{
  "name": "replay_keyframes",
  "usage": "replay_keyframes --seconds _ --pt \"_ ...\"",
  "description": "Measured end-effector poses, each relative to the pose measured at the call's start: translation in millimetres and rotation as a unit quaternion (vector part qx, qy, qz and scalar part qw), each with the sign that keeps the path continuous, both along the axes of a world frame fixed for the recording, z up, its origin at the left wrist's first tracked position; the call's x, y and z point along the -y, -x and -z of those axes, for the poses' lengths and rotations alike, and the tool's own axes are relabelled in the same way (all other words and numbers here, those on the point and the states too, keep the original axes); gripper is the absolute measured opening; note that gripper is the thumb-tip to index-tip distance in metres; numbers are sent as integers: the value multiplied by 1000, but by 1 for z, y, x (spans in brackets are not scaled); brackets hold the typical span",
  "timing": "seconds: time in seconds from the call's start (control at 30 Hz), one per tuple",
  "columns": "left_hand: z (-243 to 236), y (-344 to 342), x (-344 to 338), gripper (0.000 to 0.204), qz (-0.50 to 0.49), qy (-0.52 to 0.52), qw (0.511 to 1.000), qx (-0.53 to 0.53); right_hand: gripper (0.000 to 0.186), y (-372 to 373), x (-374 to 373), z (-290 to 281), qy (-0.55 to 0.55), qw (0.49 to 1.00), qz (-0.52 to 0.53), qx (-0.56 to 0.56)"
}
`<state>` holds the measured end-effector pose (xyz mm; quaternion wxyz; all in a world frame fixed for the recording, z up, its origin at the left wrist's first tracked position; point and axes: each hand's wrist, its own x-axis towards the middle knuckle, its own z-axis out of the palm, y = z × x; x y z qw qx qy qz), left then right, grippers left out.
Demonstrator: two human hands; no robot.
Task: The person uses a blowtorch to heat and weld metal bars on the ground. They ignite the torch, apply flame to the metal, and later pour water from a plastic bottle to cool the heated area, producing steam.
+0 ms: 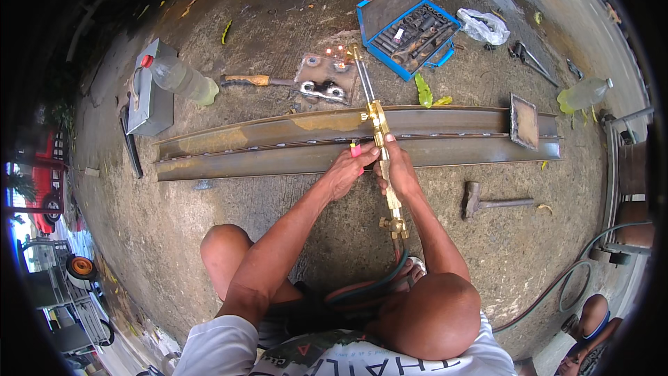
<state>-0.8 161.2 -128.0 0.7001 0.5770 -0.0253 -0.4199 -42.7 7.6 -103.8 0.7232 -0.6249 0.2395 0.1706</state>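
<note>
My right hand (395, 170) grips a brass cutting torch (376, 117), angled forward with its head above a square steel plate (327, 69) that has dark, holed metal pieces and small glowing spots. My left hand (350, 168) is closed on a small pink lighter (355, 148), close beside the torch body. Beneath both hands and torch lies a pair of long steel channel beams (264, 150) with short welds along their seam. A small square plate (523, 120) rests across their right end. Green and red hoses (365, 289) run from the torch's rear past my legs.
A blue socket case (409, 35), plastic bag (480, 24) and pry tool (536, 63) lie ahead. Bottles (177, 80) (581, 94) stand either side, a grey metal box (149, 111) at left. A hammer (487, 202) lies right, near a wheeled cart (626, 188). Someone's leg (591, 320) shows lower right.
</note>
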Motion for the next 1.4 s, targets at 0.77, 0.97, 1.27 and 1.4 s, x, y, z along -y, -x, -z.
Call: replay_keyframes --seconds 0.77,0.97,1.27,1.4 --pt "-103 126 -6 29 5 -146 937 316 74 26 19 -78 -241 938 51 244" --pt "-169 138 -27 57 50 -119 779 614 62 17 20 -141 -396 903 76 148" --pt "-268 167 -25 63 1 -137 919 369 56 21 14 -238 -363 927 93 -11" --pt "-303 164 -31 57 14 -166 907 386 57 26 5 -268 -310 943 116 -44"
